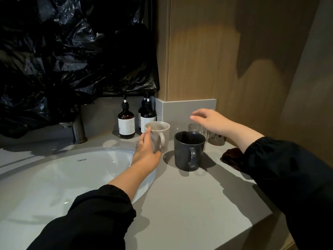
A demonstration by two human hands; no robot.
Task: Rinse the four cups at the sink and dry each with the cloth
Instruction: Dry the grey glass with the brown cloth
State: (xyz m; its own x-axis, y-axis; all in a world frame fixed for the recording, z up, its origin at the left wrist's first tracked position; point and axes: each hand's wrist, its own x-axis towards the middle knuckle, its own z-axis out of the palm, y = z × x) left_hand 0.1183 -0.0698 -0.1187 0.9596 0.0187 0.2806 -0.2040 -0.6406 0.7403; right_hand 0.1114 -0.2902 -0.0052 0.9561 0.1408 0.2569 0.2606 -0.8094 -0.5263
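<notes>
The dark mug (187,150) is matt ceramic, the basin (54,177) glossy white, the counter (189,204) smooth matt grey. Crinkled black plastic sheeting (72,51) shines above a tap (79,129) of seemingly brushed metal.

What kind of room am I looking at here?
Most likely a bathroom vanity, perhaps in a hotel: a white oval basin sunk into a grey countertop, a metal tap behind it, and labelled pump bottles by the wall.
</notes>
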